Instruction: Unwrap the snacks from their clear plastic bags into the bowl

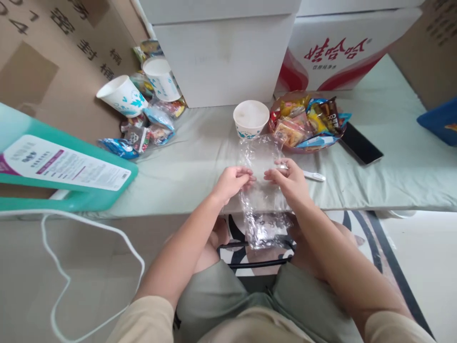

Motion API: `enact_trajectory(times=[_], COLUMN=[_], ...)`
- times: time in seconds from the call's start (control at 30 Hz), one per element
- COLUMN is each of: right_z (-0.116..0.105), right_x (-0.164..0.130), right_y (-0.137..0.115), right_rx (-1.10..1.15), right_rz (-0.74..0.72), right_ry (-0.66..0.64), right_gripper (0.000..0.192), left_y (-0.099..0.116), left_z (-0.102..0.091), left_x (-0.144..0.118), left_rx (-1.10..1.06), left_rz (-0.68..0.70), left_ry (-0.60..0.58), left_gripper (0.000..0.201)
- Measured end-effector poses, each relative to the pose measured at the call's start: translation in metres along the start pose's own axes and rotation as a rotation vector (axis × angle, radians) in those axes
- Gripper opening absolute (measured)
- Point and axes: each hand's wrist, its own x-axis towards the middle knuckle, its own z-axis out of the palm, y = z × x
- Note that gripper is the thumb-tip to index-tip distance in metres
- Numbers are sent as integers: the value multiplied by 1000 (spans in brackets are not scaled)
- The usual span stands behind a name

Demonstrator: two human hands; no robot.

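Observation:
A crumpled clear plastic bag [266,190] lies flat over the bench edge, its lower end hanging down in front of my knees. My left hand [233,182] has its fingers and thumb pinched at the bag's left side. On the right side, my right hand [290,180] curls its fingers over the film, thumb close to the index finger. A slim white stick-like thing [314,176] pokes out from behind my right hand; its other end is hidden. Just beyond the bag stands a white paper cup [251,119] with blue leaf print.
A basket of wrapped snacks [309,121] sits beside a black phone [362,144]. At left are two paper cups [123,96], more snack packets [139,138] and a large green liquid jug [67,162]. White boxes [221,57] line the back. A white cable [134,243] loops at lower left.

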Motion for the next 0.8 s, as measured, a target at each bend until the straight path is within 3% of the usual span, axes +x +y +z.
enact_trajectory(times=[0.07, 0.2, 0.43, 0.5, 0.6, 0.8], right_z=[-5, -8, -7, -7, -8, -9], right_x=[4, 14, 16, 18, 24, 35], right_y=[2, 2, 8, 12, 18, 17], right_rx=[80, 27, 14, -1, 18, 45], right_rz=[-30, -57, -37, -124, -272, -424], right_ry=[-82, -275, -318, -269, -97, 34], right_gripper=[54, 39, 37, 28, 19, 10], left_y=[8, 18, 8, 8, 10, 11], left_z=[-6, -22, -38, -42, -44, -39], left_x=[5, 15, 17, 16, 20, 36], left_rx=[9, 78, 205, 171, 156, 103], left_rz=[57, 132, 114, 137, 184, 269], left_ry=[37, -2, -47, -107, -141, -43], left_gripper=[9, 16, 40, 47, 42, 19])
